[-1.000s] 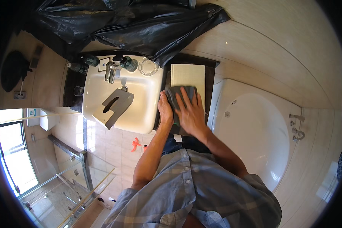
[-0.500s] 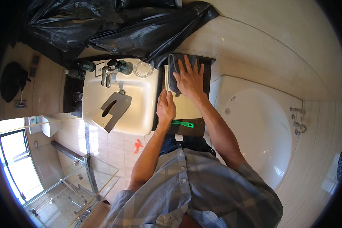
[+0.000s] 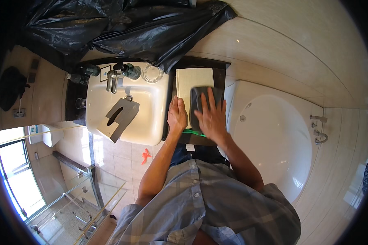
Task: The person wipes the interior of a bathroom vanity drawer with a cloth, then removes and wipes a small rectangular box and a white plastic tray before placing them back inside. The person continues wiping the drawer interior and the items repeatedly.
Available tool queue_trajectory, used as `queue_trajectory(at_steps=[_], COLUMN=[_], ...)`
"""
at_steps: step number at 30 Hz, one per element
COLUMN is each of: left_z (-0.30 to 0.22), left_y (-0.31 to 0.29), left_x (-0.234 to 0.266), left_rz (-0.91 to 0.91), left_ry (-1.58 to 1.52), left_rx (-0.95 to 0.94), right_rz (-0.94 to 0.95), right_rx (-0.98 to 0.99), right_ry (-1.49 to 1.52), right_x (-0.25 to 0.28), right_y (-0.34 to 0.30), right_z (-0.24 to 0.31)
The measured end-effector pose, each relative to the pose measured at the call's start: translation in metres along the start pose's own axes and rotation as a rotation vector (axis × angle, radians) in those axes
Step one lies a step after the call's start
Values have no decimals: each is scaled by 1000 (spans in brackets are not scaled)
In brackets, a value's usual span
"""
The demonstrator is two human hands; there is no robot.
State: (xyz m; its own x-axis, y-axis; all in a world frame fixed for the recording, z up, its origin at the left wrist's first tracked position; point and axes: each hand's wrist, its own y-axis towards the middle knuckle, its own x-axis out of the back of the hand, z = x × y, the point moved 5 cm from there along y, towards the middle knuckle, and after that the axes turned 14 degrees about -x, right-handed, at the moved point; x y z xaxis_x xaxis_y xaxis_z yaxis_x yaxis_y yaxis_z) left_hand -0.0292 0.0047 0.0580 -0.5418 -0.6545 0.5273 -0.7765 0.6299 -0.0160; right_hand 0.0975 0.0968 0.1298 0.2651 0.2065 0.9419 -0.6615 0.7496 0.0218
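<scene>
A cream cloth-covered book (image 3: 195, 77) lies flat on the dark counter right of the sink. My right hand (image 3: 212, 120) is spread open over a folded dark grey cloth (image 3: 197, 104), pressing it against the near right part of the cover. Along the book's left edge rests my left hand (image 3: 177, 116), fingers straight and close together, touching the side. Partly hidden under my right hand, a green-handled tool (image 3: 191, 131) lies at the book's near edge; its kind cannot be made out.
Left of the counter, a grey tissue box (image 3: 120, 118) stands tilted in the white sink (image 3: 149, 102). Soap bottle (image 3: 131, 71) and glass dish (image 3: 152, 74) sit behind. Black plastic sheeting (image 3: 131, 36) drapes at the back; a bathtub (image 3: 270, 134) is to the right.
My right hand has pulled the grey cloth from the book's far end toward me, uncovering the far part of the cover. My left hand stays at the left edge.
</scene>
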Motion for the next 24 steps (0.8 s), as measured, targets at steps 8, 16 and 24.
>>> queue_trajectory(at_steps=[8,16,24], left_z=[-2,40,11], left_y=[1,-5,10], left_x=[-11,-19,-7], left_rz=[-73,-280,-179], left_ry=[-47,-483,-640], left_rx=[20,112,301], right_rz=[-259,-84,40], right_rx=[11,296,88], right_ry=[-92,-1,-6], right_x=[-15,-7,17], right_y=[116,22,-41], right_z=[3,43,-19])
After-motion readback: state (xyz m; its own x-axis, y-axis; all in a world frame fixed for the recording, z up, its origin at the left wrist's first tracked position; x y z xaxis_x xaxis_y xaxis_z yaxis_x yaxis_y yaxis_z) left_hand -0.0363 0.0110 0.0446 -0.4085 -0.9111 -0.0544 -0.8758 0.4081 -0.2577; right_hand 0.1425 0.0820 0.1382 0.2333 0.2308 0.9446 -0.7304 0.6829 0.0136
